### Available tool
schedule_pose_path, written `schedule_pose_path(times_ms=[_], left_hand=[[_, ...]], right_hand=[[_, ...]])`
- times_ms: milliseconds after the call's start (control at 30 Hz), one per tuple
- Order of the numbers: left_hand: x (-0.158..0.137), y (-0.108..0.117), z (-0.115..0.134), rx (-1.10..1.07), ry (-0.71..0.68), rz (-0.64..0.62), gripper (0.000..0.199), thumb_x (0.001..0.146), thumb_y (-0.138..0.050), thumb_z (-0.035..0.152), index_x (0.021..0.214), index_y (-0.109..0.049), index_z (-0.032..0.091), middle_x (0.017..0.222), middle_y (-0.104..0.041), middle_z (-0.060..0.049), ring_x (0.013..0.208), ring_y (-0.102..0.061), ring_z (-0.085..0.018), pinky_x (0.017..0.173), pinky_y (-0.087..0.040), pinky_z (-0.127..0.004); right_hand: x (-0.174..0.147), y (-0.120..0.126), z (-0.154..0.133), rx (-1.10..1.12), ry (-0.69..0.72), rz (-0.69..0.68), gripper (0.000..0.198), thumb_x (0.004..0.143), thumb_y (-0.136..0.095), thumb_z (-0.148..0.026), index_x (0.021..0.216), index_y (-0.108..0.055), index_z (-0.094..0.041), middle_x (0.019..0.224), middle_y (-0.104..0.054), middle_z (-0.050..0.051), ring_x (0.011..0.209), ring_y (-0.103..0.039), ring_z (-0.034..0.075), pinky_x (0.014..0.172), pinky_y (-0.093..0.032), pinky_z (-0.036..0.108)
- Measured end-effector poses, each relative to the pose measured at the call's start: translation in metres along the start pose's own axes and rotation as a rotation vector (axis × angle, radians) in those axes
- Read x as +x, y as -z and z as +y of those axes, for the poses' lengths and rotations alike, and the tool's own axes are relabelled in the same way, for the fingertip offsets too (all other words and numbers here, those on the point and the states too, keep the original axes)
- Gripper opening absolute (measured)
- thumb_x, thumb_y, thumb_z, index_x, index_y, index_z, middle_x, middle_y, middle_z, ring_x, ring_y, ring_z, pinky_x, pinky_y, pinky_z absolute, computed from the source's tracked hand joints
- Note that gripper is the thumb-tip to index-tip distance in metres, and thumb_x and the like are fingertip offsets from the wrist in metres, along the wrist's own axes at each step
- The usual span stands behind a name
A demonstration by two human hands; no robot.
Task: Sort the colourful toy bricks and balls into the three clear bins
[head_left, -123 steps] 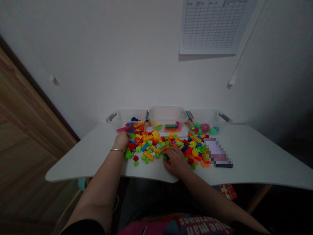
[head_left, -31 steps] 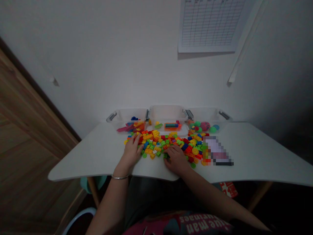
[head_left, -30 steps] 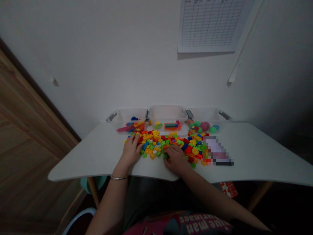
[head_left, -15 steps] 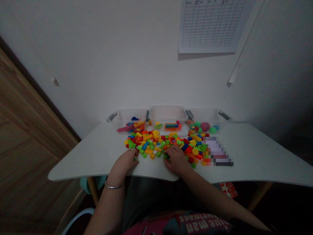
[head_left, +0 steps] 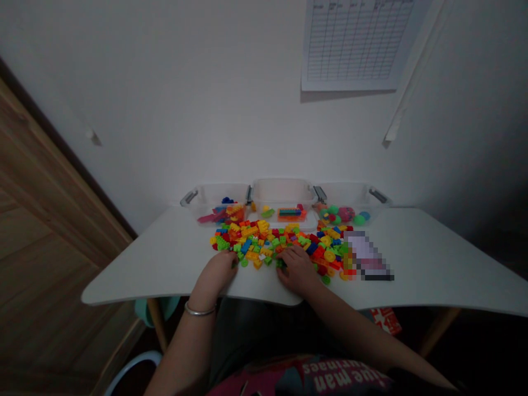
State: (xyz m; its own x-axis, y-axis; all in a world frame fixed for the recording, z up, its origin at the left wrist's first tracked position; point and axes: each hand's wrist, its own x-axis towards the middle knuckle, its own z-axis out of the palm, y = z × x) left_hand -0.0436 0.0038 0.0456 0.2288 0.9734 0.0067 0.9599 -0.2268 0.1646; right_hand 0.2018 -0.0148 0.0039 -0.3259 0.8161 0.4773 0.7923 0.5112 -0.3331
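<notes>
A wide heap of colourful toy building bricks [head_left: 258, 247] lies on the white table in front of me. My left hand [head_left: 220, 269] is at the heap's near left edge. Its fingers are curled in around a small green brick [head_left: 235, 264], which is mostly hidden. At the near middle of the heap is my right hand [head_left: 297, 268], its thumb and fingers closed on another green brick [head_left: 281, 263]. The fingers cover most of that piece.
Behind the heap stand three clear plastic bins: a left bin [head_left: 198, 196] with mixed pieces, a middle bin [head_left: 282, 190] with several bricks, and a right bin [head_left: 377, 201] with coloured balls. A pixelated phone-like object [head_left: 369, 256] lies to the right on the table [head_left: 157, 264].
My left hand has shifted slightly to the right and turned inward, with the green brick in its fingers. The right hand stays in the same place.
</notes>
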Motion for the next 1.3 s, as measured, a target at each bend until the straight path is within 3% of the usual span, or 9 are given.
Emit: schedule_pose_path(times_ms=[233,400,533,667,800,900,1000,1133,1300], left_hand=[[0.000,0.003,0.007,-0.140,-0.013,0.083,0.020,0.073,-0.051,0.007,0.085,-0.063,0.017,0.087,-0.066,-0.007,0.080,-0.062,-0.019,0.075,-0.047,-0.029],[0.015,0.013,0.001,-0.336,-0.099,0.444,0.022,0.076,-0.046,0.010,0.084,-0.064,0.019,0.097,-0.066,-0.007,0.094,-0.061,-0.019,0.090,-0.049,-0.033],[0.035,0.025,-0.002,-0.581,-0.031,0.694,0.025,0.080,-0.046,0.020,0.096,-0.067,0.019,0.103,-0.069,-0.006,0.095,-0.063,-0.018,0.090,-0.051,-0.034],[0.054,0.033,-0.001,-0.846,0.090,0.800,0.032,0.082,-0.050,0.029,0.109,-0.065,0.018,0.091,-0.071,-0.005,0.079,-0.068,-0.016,0.075,-0.056,-0.031],[0.076,0.039,-0.003,-0.939,0.121,0.852,0.034,0.083,-0.051,0.031,0.110,-0.064,0.015,0.086,-0.071,-0.006,0.076,-0.068,-0.016,0.072,-0.056,-0.030],[0.094,0.047,-0.010,-0.856,0.113,0.915,0.035,0.086,-0.045,0.029,0.112,-0.064,0.014,0.096,-0.071,-0.008,0.085,-0.067,-0.017,0.077,-0.056,-0.031],[0.107,0.056,-0.014,-0.548,0.028,0.955,0.030,0.085,-0.045,0.020,0.104,-0.069,0.016,0.108,-0.069,-0.007,0.102,-0.063,-0.018,0.092,-0.051,-0.033],[0.112,0.058,-0.011,-0.199,0.038,0.800,0.033,0.086,-0.043,0.014,0.101,-0.071,0.020,0.110,-0.069,-0.006,0.104,-0.061,-0.021,0.093,-0.048,-0.034],[0.117,0.048,-0.004,0.056,0.051,0.600,0.038,0.086,-0.039,0.012,0.107,-0.069,0.016,0.112,-0.069,-0.011,0.105,-0.060,-0.024,0.096,-0.045,-0.037]], right_hand=[[0.000,0.000,0.000,-0.014,0.001,-0.001,0.022,0.077,-0.063,-0.021,0.099,-0.065,-0.020,0.101,-0.068,0.007,0.106,-0.055,0.025,0.105,-0.038,0.043],[0.000,0.001,-0.001,-0.008,-0.004,-0.001,0.022,0.077,-0.063,-0.020,0.099,-0.065,-0.020,0.102,-0.068,0.007,0.106,-0.055,0.025,0.104,-0.039,0.043],[0.000,0.001,-0.001,-0.002,-0.013,-0.007,0.023,0.076,-0.063,-0.020,0.099,-0.066,-0.020,0.102,-0.069,0.007,0.108,-0.054,0.026,0.104,-0.039,0.044],[0.000,0.002,0.000,-0.002,-0.003,0.001,0.023,0.076,-0.062,-0.019,0.099,-0.066,-0.020,0.102,-0.069,0.008,0.107,-0.055,0.026,0.105,-0.038,0.044],[0.000,0.001,0.002,-0.002,0.004,0.010,0.023,0.076,-0.063,-0.020,0.098,-0.066,-0.019,0.101,-0.069,0.008,0.106,-0.055,0.026,0.106,-0.037,0.044],[0.000,-0.001,0.004,0.001,0.014,0.020,0.023,0.076,-0.063,-0.020,0.098,-0.066,-0.019,0.102,-0.070,0.007,0.106,-0.055,0.026,0.107,-0.037,0.044],[0.000,-0.003,0.005,0.004,0.024,0.024,0.023,0.076,-0.062,-0.020,0.098,-0.066,-0.018,0.102,-0.070,0.007,0.106,-0.055,0.025,0.106,-0.037,0.043],[0.000,-0.004,0.005,0.003,0.018,0.027,0.022,0.075,-0.062,-0.019,0.097,-0.066,-0.019,0.101,-0.070,0.008,0.105,-0.056,0.026,0.104,-0.038,0.044],[0.000,-0.002,0.004,0.013,0.022,0.027,0.022,0.075,-0.062,-0.019,0.097,-0.066,-0.019,0.101,-0.070,0.008,0.105,-0.055,0.026,0.103,-0.039,0.044]])
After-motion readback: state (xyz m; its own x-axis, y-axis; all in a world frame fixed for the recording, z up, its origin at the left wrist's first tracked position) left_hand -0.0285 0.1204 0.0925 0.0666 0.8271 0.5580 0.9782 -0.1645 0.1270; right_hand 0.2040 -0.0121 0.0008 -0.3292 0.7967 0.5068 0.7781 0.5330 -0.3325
